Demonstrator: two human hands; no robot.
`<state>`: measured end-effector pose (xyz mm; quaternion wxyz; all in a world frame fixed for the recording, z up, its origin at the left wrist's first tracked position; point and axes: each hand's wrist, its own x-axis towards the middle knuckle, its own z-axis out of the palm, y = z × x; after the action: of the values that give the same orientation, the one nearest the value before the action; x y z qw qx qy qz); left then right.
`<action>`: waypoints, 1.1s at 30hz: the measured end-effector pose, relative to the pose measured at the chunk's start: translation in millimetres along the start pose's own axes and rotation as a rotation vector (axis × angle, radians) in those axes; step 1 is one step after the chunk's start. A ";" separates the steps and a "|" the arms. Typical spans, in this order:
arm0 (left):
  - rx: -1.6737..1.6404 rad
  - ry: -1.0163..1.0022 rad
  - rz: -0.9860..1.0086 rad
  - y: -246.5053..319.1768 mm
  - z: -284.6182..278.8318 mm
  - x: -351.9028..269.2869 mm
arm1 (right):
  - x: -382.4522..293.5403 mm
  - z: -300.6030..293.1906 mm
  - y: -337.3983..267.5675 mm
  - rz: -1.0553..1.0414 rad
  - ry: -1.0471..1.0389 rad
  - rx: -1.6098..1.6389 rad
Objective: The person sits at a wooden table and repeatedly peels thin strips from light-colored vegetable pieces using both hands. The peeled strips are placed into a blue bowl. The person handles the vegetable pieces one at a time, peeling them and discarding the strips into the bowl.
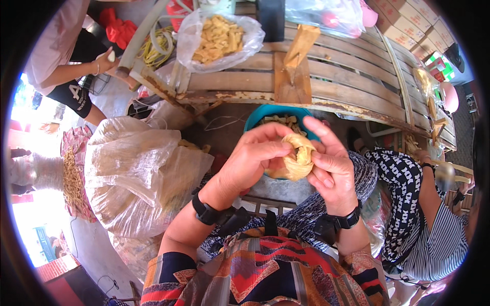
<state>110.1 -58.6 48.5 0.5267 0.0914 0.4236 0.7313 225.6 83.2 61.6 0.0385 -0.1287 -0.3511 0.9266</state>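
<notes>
A loop of pale yellow, pliable food strip, perhaps tofu skin (298, 162), is coiled between my two hands. My left hand (254, 155) pinches its upper left side between thumb and fingers. On the other side, the thumb and fingers of my right hand (331, 166) grip its right edge, with the index finger raised. Below the hands stands a teal tub (252, 116) holding folded yellowish pieces (281, 121); the hands hide part of it.
A wooden slatted table (344, 72) with a rusty edge carries an upright wooden post (300, 48) and a plastic bag (183, 42) of yellow pieces. A large plastic-covered sack (126, 183) stands at left. One person (57, 49) stands at upper left; another (440, 237) sits at right.
</notes>
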 end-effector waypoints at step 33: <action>1.158 -0.016 0.523 49.7 -45.8 13.6 | 46.9 -29.4 -54.0 0.527 -0.376 -0.867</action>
<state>43.2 -75.3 51.3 0.1990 0.4673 0.7102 0.4875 187.1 150.2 66.2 -0.3153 -0.0484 -0.6579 0.6822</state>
